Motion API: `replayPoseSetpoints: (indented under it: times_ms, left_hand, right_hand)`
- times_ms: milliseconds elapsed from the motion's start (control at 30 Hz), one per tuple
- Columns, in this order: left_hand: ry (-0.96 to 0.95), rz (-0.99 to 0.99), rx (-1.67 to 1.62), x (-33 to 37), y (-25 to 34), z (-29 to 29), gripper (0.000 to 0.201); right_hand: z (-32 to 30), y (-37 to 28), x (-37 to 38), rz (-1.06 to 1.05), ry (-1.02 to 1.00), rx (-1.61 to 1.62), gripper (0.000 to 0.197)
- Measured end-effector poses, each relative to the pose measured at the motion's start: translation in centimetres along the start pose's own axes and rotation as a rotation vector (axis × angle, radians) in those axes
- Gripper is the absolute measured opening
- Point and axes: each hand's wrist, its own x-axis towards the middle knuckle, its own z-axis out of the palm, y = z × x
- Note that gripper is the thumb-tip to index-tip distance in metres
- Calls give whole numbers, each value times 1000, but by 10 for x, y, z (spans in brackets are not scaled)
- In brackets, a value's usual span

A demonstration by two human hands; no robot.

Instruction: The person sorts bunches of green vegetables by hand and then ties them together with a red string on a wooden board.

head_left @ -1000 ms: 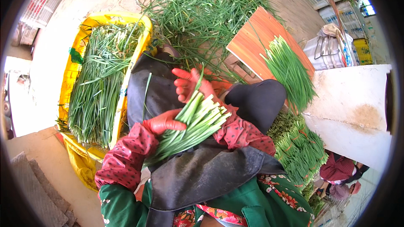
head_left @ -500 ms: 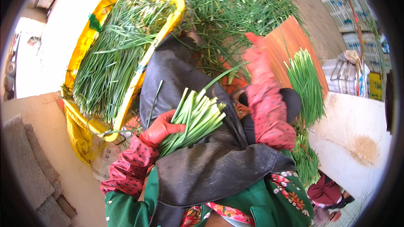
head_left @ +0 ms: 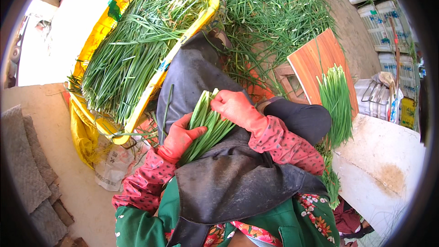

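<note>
A bunch of garlic chives [head_left: 200,114] rests above the dark apron [head_left: 238,178] on my lap, pale cut ends pointing up and away. Around its left side my left hand [head_left: 180,139], in a red rubber glove, is closed with the thumb across the stems. My right hand [head_left: 238,110], gloved the same way, has its fingers pinched together at the pale stem ends on the bunch's right side. What exactly those fingertips grip is partly hidden. A single loose leaf stands up just left of the left hand.
A yellow plastic basket [head_left: 211,5] heaped with chives stands at the left. Loose chives [head_left: 279,9] cover the ground ahead. Right of me, a wood-grain board [head_left: 304,59] bears a neat bundle [head_left: 336,105]. White crates [head_left: 379,23] are stacked at the far right.
My right hand has come back from beside the board to the bunch, and its fingers have closed at the stem ends. My left hand keeps its hold.
</note>
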Motion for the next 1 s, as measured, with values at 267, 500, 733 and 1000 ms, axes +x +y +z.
replayPoseSetpoints:
  times_ms: [267,500,733,1000]
  left_hand:
    - [-121,-149,-252,-3,18,-2,40]
    - [-77,-167,-296,-5,15,-8,36]
    - [-114,-158,-275,-6,10,-9,33]
    - [-159,-188,-305,-3,9,-17,34]
  right_hand:
    - [-162,42,58,-112,586,-826,24]
    - [-50,-42,12,-564,-53,-327,28]
    - [-27,3,34,-671,41,-709,13]
    - [-62,-40,27,-610,181,-330,39]
